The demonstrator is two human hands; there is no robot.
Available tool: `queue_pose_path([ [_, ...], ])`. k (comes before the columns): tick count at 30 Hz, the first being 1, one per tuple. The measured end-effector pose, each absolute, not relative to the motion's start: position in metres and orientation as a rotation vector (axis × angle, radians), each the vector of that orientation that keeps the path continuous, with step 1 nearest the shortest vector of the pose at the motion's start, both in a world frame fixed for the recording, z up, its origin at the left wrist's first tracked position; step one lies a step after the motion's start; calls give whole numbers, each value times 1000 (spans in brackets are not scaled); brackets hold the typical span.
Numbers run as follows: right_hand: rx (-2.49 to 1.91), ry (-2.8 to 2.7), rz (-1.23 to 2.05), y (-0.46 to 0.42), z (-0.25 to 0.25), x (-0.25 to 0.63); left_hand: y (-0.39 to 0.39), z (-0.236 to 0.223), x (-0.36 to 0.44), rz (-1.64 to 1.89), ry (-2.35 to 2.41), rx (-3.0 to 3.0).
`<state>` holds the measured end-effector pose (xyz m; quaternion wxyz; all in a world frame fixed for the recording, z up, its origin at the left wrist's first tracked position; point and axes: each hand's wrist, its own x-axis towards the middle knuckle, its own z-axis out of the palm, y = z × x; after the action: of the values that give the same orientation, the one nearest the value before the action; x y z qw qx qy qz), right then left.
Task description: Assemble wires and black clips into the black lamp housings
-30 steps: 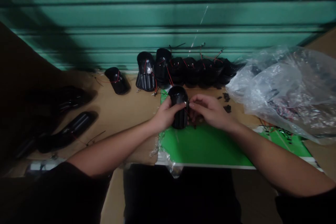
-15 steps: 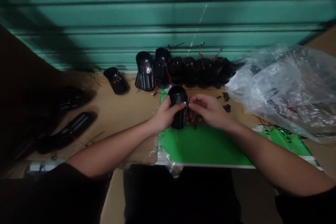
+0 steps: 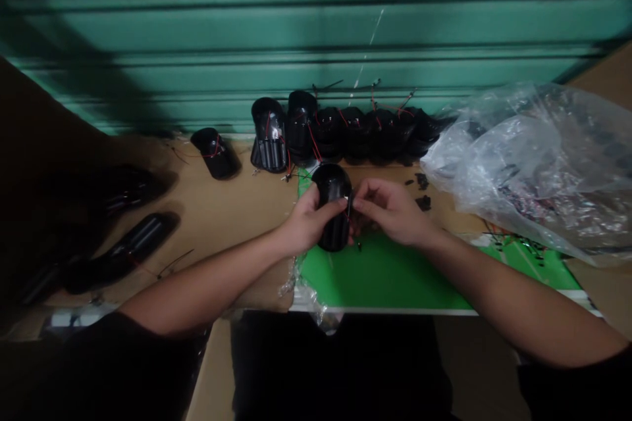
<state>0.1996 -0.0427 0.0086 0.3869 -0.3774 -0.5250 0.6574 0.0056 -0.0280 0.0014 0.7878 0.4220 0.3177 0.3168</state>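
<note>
A glossy black plastic housing (image 3: 334, 179) with a rounded top and ribbed lower part is held above the near edge of the row of parts. My left hand (image 3: 309, 220) grips it from the left, thumb laid across its front. At its right edge my right hand (image 3: 388, 210) has thumb and forefinger pinched beside a thin red wire. What exactly sits between those fingertips is too small to make out. A small dark wire end (image 3: 359, 246) hangs below the right fingers, over the green mat (image 3: 395, 279).
Several similar black housings (image 3: 269, 138) with red wires line the back by the green wall (image 3: 197, 26). One housing (image 3: 217, 154) stands apart on the cardboard (image 3: 212, 210); others (image 3: 143, 240) lie left. A clear plastic bag (image 3: 518, 158) and loose wires (image 3: 523, 247) are right; small black bits (image 3: 422, 201) lie nearby.
The housing in my left hand has tilted slightly and its lower end has come down a little. The wire end below my right fingers shows more clearly. The view has shifted slightly.
</note>
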Motion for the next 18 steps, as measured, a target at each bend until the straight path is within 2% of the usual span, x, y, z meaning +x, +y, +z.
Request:
queue_pose_path([
  [18, -1000, -1265, 1574, -50, 13, 193, -38, 3, 8, 691, 755, 965],
])
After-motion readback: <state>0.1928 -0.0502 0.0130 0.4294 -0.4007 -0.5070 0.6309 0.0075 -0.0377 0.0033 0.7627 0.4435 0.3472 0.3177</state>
